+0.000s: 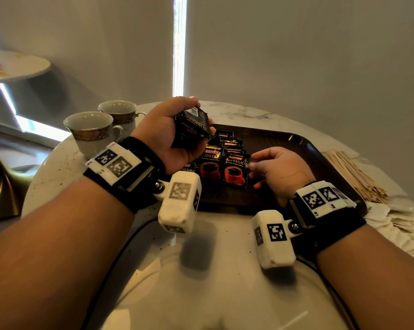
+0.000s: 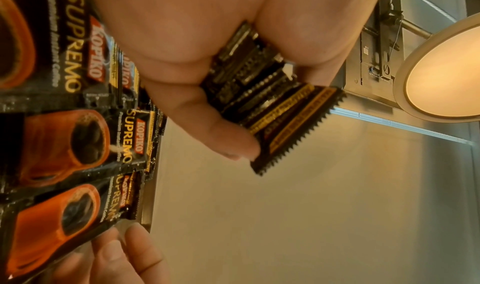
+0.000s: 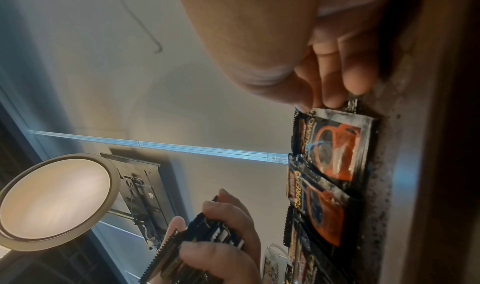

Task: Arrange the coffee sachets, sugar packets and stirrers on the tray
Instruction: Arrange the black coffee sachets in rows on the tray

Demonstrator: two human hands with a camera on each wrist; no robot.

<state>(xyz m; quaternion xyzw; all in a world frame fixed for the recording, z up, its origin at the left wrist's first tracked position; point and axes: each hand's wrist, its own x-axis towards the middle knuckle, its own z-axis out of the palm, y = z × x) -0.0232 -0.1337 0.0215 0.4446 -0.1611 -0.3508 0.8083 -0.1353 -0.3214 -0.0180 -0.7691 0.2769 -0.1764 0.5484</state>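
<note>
head view: a dark brown tray [image 1: 320, 148] sits on a white marble table [image 1: 58, 172]. the left hand [image 1: 168, 132], at about 11 o'clock from the tray's middle, has its fingers curled round a stack of coffee sachets [image 1: 193, 126], held clear above the tray. rows of overlapping sachets [image 1: 221, 160] lie on the tray's left half. the right hand [image 1: 279, 172] rests low over the tray, its fingertips at the right edge of the nearest sachet [image 1: 235, 172]. wooden stirrers [image 1: 353, 177] lie in a pile on the table at 3 o'clock of the tray, with pale sugar packets [image 1: 391, 222] at about 4 o'clock. two teacups [image 1: 91, 129] stand at 9 o'clock, off the tray.

left wrist view: the left hand [image 2: 194, 63] grips the stack [image 2: 265, 95] between thumb and fingers, serrated ends sticking out. laid sachets [image 2: 78, 145] fill the left side; the right hand's fingertips [image 2: 135, 247] touch the lowest one.

right wrist view: the right hand's fingers [image 3: 345, 67], bent, press on the end of a sachet [image 3: 337, 145] lying on the tray [image 3: 415, 165]. the left hand [image 3: 221, 243] holds its stack [image 3: 197, 239] at 7 o'clock.
</note>
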